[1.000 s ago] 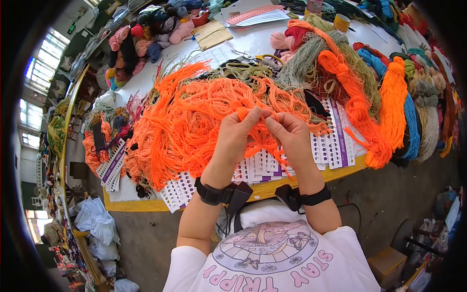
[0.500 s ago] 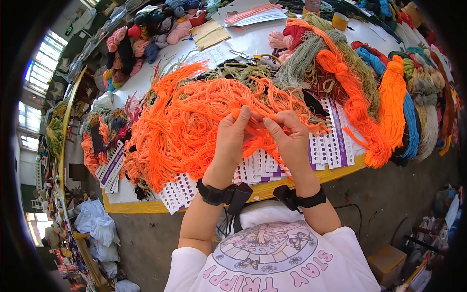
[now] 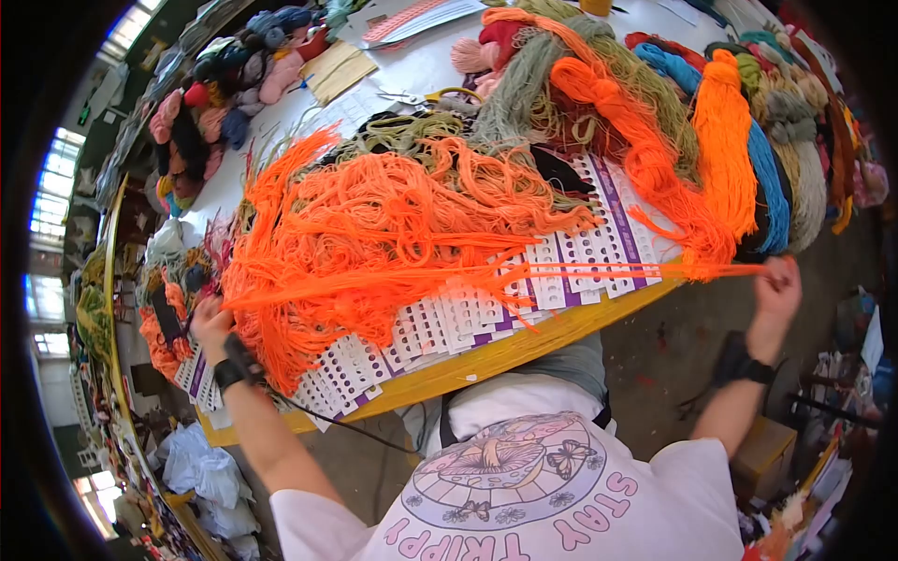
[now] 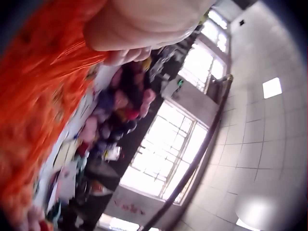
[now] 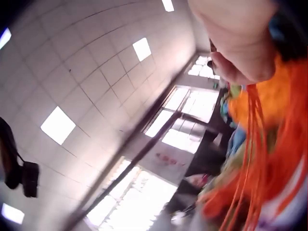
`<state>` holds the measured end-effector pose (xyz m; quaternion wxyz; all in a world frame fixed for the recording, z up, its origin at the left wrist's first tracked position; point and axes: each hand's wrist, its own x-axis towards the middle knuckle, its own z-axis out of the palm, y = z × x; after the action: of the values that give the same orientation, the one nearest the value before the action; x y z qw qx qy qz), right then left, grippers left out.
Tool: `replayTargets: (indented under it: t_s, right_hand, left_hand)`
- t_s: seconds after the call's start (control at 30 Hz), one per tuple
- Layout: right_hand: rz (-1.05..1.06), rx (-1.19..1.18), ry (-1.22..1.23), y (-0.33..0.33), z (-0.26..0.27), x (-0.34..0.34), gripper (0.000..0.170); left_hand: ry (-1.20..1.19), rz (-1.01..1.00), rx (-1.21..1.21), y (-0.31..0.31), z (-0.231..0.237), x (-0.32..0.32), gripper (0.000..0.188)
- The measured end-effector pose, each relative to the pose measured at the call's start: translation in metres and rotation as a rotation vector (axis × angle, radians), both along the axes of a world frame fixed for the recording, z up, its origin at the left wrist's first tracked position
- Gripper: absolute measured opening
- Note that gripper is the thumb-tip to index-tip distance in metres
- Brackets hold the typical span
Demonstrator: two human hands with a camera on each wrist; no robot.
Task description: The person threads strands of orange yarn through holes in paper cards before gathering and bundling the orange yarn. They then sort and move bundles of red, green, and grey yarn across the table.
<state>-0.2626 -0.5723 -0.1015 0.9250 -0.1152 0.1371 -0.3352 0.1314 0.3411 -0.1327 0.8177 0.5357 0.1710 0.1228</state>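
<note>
Bright orange yarn strands (image 3: 421,278) stretch nearly straight across the front of the table between two widely spread hands. The left hand (image 3: 211,318) grips their left end beside the heap; in the left wrist view its fingers (image 4: 126,56) curl around the yarn. At the far right, beyond the table's front edge, the right hand (image 3: 778,285) holds the other end. Several thin strands (image 5: 254,144) hang from its curled fingers in the right wrist view. Under the stretched yarn lies a tangled heap of orange yarn (image 3: 374,206).
White punched cards (image 3: 449,318) with purple stripes line the table's yellow front edge (image 3: 449,369). Orange skeins (image 3: 725,159) and blue, grey and green ones drape over the right side. Scissors (image 3: 440,95) with yellow handles lie behind the heap, near more yarn bundles (image 3: 187,140).
The hands were close together over the heap, fingering orange yarn. Now they have moved far apart, left and right, drawing the strands out in a long line. The head view has shifted slightly.
</note>
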Motion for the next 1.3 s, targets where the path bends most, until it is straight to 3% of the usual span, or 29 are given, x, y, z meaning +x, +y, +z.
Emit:
replayTargets:
  t_s: [0.03,0.1,0.2,0.23,0.27,0.3,0.33,0.37,0.4,0.43,0.47,0.53,0.63,0.67,0.77,0.87,0.93,0.97,1.07,1.13,1.23,1.3]
  right_hand:
    - [-0.257,-0.203,0.180,-0.061,-0.012,-0.050,0.023]
    - [-0.342,-0.344,0.270,-0.107,-0.016,-0.090,0.014]
    - [-0.459,-0.568,0.395,-0.150,0.002,-0.125,0.004]
    - [-0.491,-0.640,0.437,-0.157,0.008,-0.130,0.006]
    - [-0.520,-0.910,0.767,-0.030,0.037,-0.032,0.017]
    - [-0.128,-0.677,0.473,0.032,0.041,0.017,0.018]
    - [0.126,-0.788,0.460,0.080,0.021,0.052,0.021]
    - [0.188,-0.726,0.633,0.131,0.005,0.083,0.024]
    - [0.477,-0.904,0.566,0.177,0.010,0.107,0.033]
    - [0.640,-0.808,0.486,0.201,-0.005,0.122,0.040]
    - [0.803,-0.771,0.333,0.216,-0.018,0.135,0.046]
    - [0.871,-0.626,0.214,0.237,-0.030,0.149,0.044]
    - [0.930,-0.519,0.183,0.243,-0.032,0.151,0.037]
    - [0.934,-0.494,0.213,0.243,-0.033,0.151,0.026]
    - [0.867,-0.617,0.309,0.241,-0.037,0.155,0.019]
    - [0.730,-1.131,0.679,0.244,-0.022,0.160,0.015]
    - [0.571,-1.483,0.713,0.234,-0.041,0.161,0.014]
    - [0.480,-1.657,0.723,0.230,-0.045,0.163,0.014]
    - [0.707,-1.191,0.766,0.222,-0.038,0.164,0.017]
    - [0.721,-1.130,0.734,0.223,-0.037,0.164,0.017]
    - [0.737,-1.058,0.678,0.223,-0.035,0.166,0.018]
    - [0.699,-1.066,0.665,0.223,-0.035,0.167,0.018]
  left_hand:
    - [0.001,0.001,0.284,0.051,0.001,0.003,0.021]
    - [-0.089,-0.059,-0.021,0.045,0.016,0.009,0.016]
    - [-0.224,-0.131,-0.495,0.025,0.074,0.008,0.019]
    - [-0.166,-0.329,-0.392,-0.067,0.097,-0.007,0.022]
    - [-0.111,-0.545,-0.398,-0.141,0.099,-0.019,0.025]
    - [-0.111,-1.021,-0.526,-0.190,0.076,-0.019,0.019]
    - [-0.074,-0.845,-0.427,-0.259,0.050,-0.049,0.022]
    - [-0.006,-1.136,-0.478,-0.315,0.018,-0.066,0.031]
    - [0.182,-1.109,-0.224,-0.382,0.026,-0.098,0.033]
    - [0.385,-1.096,-0.004,-0.448,0.034,-0.130,0.036]
    - [0.412,-1.268,-0.051,-0.481,0.029,-0.143,0.029]
    - [0.416,-1.255,-0.166,-0.519,0.001,-0.164,0.026]
    - [0.404,-1.237,-0.142,-0.534,-0.003,-0.168,0.013]
    - [0.416,-1.217,-0.084,-0.536,-0.004,-0.167,0.014]
    - [0.402,-1.116,0.108,-0.540,-0.001,-0.164,0.015]
    - [0.261,-0.976,0.371,-0.545,-0.002,-0.171,0.013]
    - [0.129,-0.938,0.602,-0.543,-0.021,-0.176,0.013]
    - [0.228,-0.908,0.524,-0.545,-0.008,-0.182,0.012]
    - [0.454,-0.847,0.351,-0.549,0.014,-0.191,0.013]
    - [0.524,-0.864,0.317,-0.552,0.009,-0.184,0.015]
    - [0.181,-0.884,0.654,-0.557,-0.014,-0.174,0.016]
    - [0.206,-0.878,0.745,-0.557,-0.010,-0.174,0.017]
